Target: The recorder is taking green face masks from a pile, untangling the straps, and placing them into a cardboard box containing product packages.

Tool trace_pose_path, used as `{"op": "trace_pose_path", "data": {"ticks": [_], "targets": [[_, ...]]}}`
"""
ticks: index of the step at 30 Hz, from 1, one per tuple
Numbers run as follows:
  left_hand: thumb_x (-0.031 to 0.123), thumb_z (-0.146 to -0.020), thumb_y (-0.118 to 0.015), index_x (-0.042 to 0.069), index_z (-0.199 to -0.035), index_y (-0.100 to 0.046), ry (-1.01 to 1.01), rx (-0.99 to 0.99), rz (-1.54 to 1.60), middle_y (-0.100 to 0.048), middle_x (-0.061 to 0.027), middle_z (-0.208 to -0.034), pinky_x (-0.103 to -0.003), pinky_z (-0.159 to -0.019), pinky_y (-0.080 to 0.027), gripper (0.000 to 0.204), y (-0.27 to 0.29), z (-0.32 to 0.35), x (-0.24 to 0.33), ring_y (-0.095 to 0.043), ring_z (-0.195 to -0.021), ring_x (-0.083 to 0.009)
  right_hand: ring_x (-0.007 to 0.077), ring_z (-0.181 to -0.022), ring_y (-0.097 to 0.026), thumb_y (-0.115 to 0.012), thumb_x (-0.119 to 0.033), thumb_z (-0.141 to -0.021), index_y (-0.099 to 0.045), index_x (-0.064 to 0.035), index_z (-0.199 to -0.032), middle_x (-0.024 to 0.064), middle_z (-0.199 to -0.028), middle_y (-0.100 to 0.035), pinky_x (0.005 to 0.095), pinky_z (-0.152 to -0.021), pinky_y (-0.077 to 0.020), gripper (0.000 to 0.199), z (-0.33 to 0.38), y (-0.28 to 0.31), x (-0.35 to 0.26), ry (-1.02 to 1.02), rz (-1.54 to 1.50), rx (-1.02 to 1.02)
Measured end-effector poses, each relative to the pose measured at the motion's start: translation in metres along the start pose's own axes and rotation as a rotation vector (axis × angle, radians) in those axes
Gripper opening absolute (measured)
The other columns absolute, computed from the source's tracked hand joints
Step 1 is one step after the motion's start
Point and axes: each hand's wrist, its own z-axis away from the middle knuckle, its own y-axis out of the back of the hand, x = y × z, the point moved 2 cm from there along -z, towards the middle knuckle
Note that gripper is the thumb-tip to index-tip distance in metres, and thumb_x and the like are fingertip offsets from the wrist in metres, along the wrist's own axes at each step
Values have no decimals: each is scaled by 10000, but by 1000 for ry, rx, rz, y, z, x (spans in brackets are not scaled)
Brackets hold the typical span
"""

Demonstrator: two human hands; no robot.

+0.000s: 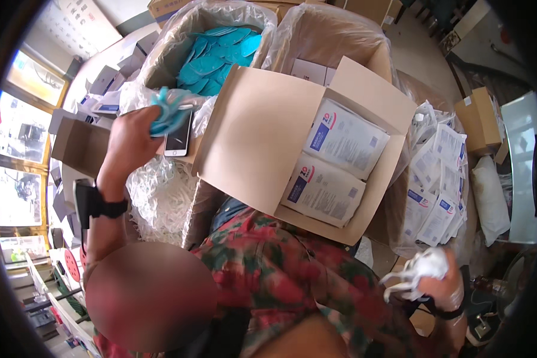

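Raised at the left, my left hand is closed on a crumpled teal bundle, blurred, like the flat teal pieces piled in the lined box ahead. A smartphone with a dark screen lies just beside that hand. Low at the right, my right hand grips a white bundle with thin loops dangling from it; its exact kind is blurred. Between the hands, an open brown carton holds white printed packets in two stacks.
A bag of white strips stands near my left forearm. To the right, a plastic-lined box holds many white packets. Another lined carton stands behind the open one. Small boxes crowd the far left.
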Motion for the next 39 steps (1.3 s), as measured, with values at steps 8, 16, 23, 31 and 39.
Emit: {"op": "trace_pose_path", "data": {"ticks": [8, 16, 23, 31, 39], "targets": [[175, -810, -722, -6, -1036, -603, 387, 200, 870, -641, -44, -888, -256, -697, -507, 312, -19, -25, 21, -603, -780, -111, 164, -735, -652, -687, -85, -722, -584, 19, -1048, 82, -865, -666, 282, -645, -521, 357, -75, -28, 40, 156, -301, 9], [200, -771, -756, -75, -1157, -567, 648, 335, 1343, -656, -159, -1023, -318, -771, -535, 511, -105, -127, -106, -654, -898, -215, 127, -666, -623, -677, -155, -717, -602, -8, -960, 47, -772, -652, 254, -608, -492, 294, -86, -75, 19, 109, -349, -104], [181, -755, -767, -47, -1151, -533, 844, 527, 1038, -619, -131, -1006, -305, -771, -481, 513, -151, -101, -117, -589, -872, -178, 146, -634, -594, -668, -156, -727, -573, 15, -996, 75, -759, -623, 264, -583, -473, 333, -95, -77, 17, 202, -451, 2], [219, -855, -701, 34, -1122, -550, 211, 5, 1509, -636, -73, -933, -252, -714, -479, 359, -91, -28, 101, -603, -818, -133, 140, -674, -564, -622, -233, -895, -514, -4, -1094, 65, -836, -575, 271, -587, -472, 322, -161, -120, 2, 285, -583, -221], [187, -755, -760, 23, -1289, -458, -271, -79, 915, -568, -188, -1173, -377, -920, -464, 635, -81, -6, 187, -561, -1114, -335, 143, -948, -558, -418, -542, -966, -497, -4, -1240, 35, -1092, -576, 289, -820, -463, 609, -166, -164, 9, 391, -231, -403]]}}
